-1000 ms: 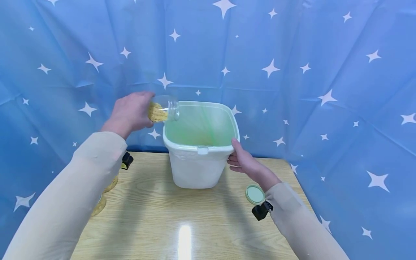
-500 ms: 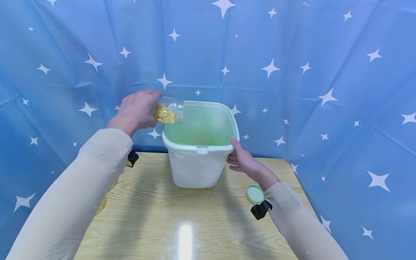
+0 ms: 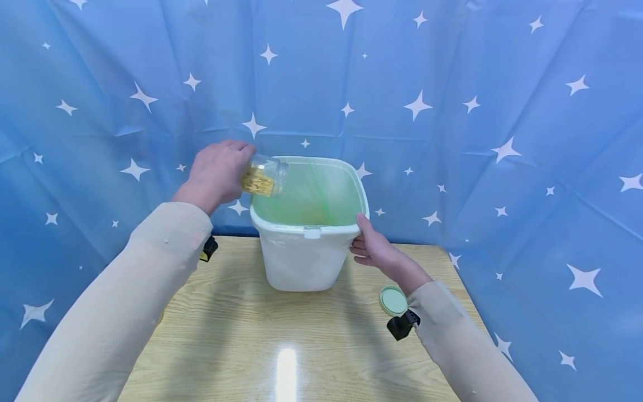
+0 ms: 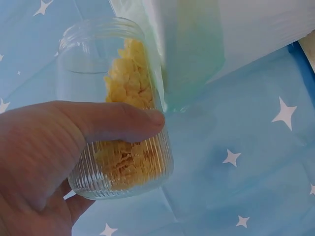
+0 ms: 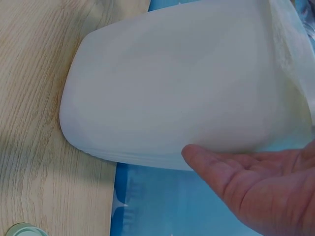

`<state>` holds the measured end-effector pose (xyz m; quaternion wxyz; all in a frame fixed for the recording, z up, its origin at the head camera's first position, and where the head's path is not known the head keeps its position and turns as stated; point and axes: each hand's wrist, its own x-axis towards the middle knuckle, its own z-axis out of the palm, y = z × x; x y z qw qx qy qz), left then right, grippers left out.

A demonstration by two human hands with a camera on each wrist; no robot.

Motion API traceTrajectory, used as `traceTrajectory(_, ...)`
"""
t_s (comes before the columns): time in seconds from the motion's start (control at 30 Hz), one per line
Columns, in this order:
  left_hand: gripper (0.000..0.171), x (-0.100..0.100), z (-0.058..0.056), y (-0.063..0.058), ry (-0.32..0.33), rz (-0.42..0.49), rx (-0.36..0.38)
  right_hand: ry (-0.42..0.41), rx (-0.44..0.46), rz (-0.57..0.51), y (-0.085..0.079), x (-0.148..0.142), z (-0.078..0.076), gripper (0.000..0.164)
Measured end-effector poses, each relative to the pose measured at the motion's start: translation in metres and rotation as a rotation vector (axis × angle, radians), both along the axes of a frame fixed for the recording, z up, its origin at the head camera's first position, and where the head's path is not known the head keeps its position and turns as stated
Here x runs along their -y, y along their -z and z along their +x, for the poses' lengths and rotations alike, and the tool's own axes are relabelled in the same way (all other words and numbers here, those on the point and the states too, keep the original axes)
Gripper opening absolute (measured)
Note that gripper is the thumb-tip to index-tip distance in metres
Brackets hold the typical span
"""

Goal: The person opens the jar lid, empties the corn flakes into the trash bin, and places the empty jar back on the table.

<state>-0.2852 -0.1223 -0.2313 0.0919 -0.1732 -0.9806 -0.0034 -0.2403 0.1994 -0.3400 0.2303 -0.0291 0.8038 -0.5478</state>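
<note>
My left hand [image 3: 217, 172] grips a clear glass jar [image 3: 264, 174] tipped on its side, its mouth at the left rim of a white bin [image 3: 303, 259]. Yellow flaky pieces [image 4: 132, 81] lie along the jar's lower side in the left wrist view, and my thumb crosses the ribbed glass. The bin stands upright with a translucent green liner [image 3: 311, 192] inside; its bottom is hard to make out. At the bin's right front corner, my right hand [image 3: 377, 247] holds the rim, thumb on top and fingers against the outer wall.
A pale green round lid [image 3: 394, 301] lies on the wooden table [image 3: 281, 329] beside my right wrist. Behind the table hangs a blue curtain [image 3: 311, 78] with white stars. My left sleeve [image 3: 135, 290] covers part of the table's left side.
My left hand has moved right with the jar, bringing its mouth over the bin's rim and tilting it further down. The right hand and bin stay put.
</note>
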Motion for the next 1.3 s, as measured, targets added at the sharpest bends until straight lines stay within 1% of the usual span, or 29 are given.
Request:
traceTrajectory(0.13, 0.078, -0.0017, 0.0005, -0.0007, 0.002, -0.026, -0.004, 0.005, 0.003, 0.014, -0.0011, -0.0003, 0.0, 0.092)
traceTrajectory(0.33, 0.073, -0.0021, 0.0012, -0.0008, 0.01, -0.058, -0.023, 0.0, 0.019, 0.03, -0.005, 0.0008, 0.0005, 0.087)
traceTrajectory(0.53, 0.076, -0.0022, 0.0004, 0.0008, 0.017, -0.056, -0.025, -0.006, 0.019, 0.045, -0.0055, 0.0008, 0.0005, 0.084)
traceTrajectory(0.67, 0.077, -0.0032, -0.0006, 0.0017, 0.023, -0.06, -0.03, 0.008, 0.014, 0.04, -0.0035, 0.0008, -0.0009, 0.083)
traceTrajectory(0.83, 0.076, -0.0048, 0.0001, 0.0018, 0.025, -0.066, -0.03, 0.021, 0.002, 0.048, -0.0028, 0.0025, -0.0022, 0.081)
traceTrajectory(0.97, 0.072, -0.0073, 0.0012, 0.0018, 0.029, -0.076, -0.038, 0.019, -0.01, 0.064, -0.002, 0.0019, -0.0032, 0.079)
traceTrajectory(1.1, 0.068, -0.0084, 0.0018, 0.0028, 0.025, -0.082, -0.047, 0.022, -0.016, 0.058, -0.0015, 0.0004, -0.0037, 0.078)
traceTrajectory(1.3, 0.072, -0.0086, 0.0013, 0.0038, 0.014, -0.087, -0.049, 0.03, -0.025, 0.052, -0.0011, -0.0002, -0.0039, 0.078)
